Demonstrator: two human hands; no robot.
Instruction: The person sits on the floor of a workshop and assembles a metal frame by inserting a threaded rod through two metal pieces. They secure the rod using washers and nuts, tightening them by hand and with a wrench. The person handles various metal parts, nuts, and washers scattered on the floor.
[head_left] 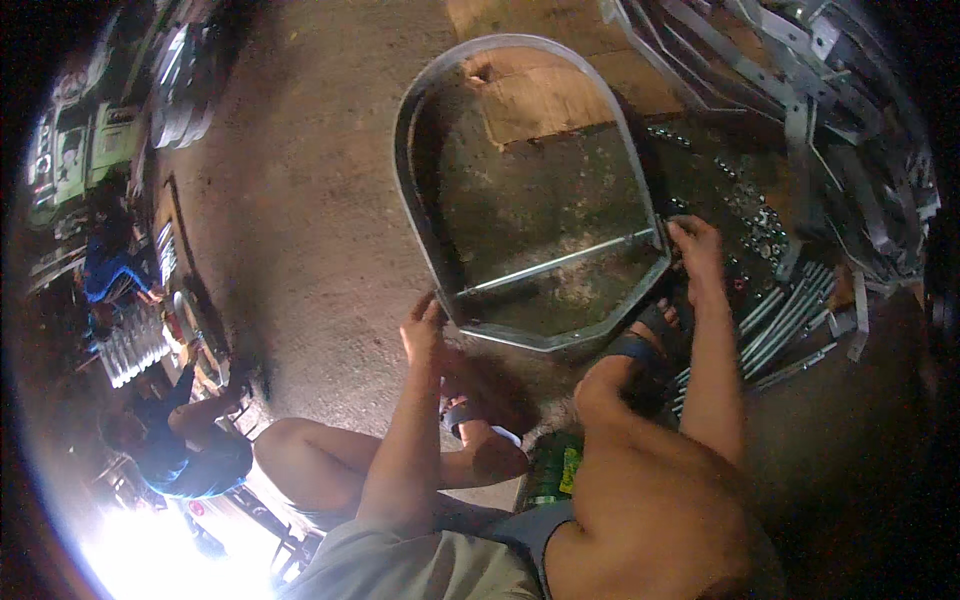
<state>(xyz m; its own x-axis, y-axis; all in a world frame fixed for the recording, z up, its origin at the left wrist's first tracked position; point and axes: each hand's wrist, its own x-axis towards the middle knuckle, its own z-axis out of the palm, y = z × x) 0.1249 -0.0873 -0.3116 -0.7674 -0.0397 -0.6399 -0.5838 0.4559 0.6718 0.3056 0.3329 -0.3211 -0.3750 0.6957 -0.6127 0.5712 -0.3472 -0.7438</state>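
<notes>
A flat metal band bent into a frame point(548, 343), rounded at its far end and angled at the near end, lies in front of me. A threaded rod point(560, 262) crosses it from side to side near the angled end. My left hand point(424, 328) pinches the frame's left side by the rod's end. On the opposite side, the fingers of my right hand point(697, 250) close on the frame at the rod's right end. Whether either hand also holds a small nut there cannot be made out.
Loose nuts point(765, 235) lie scattered to the right, beside a pile of threaded rods point(790, 320). Bent metal strips point(800, 120) are heaped at the far right. Cardboard point(545, 105) lies under the frame's far end. Another person point(190, 440) works at the left.
</notes>
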